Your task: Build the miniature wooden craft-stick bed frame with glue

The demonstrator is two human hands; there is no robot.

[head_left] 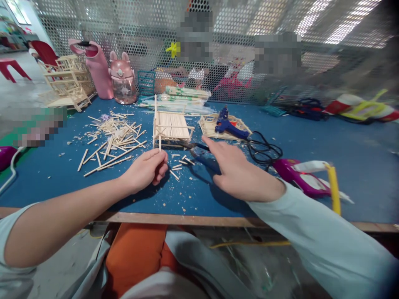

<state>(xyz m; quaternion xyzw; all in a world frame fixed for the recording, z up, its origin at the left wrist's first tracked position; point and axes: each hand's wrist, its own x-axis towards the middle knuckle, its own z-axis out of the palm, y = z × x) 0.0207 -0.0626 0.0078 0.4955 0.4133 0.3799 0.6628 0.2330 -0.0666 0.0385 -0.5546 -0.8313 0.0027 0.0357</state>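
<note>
- Head view: right hand (238, 170) gripping blue-handled pliers (204, 160), index finger stretched forward
- Left hand (148, 168), thumb and fingertips pinching a thin stick (160, 143)
- Stick model (171, 124) just beyond the left fingertips: pale, platform of closely laid slats, low railings, one taller corner post
- Pliers reaching left from the right fingers, head near the model's front
- Thin stick, pale, upright above the left fingertips

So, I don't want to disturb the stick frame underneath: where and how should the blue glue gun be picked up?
Grip the blue glue gun around its handle, likely best from above on the near side. That slim bar stretches toward the near right corner of the stick frame, within easy reach, while looped black cord crowds the right.
</note>
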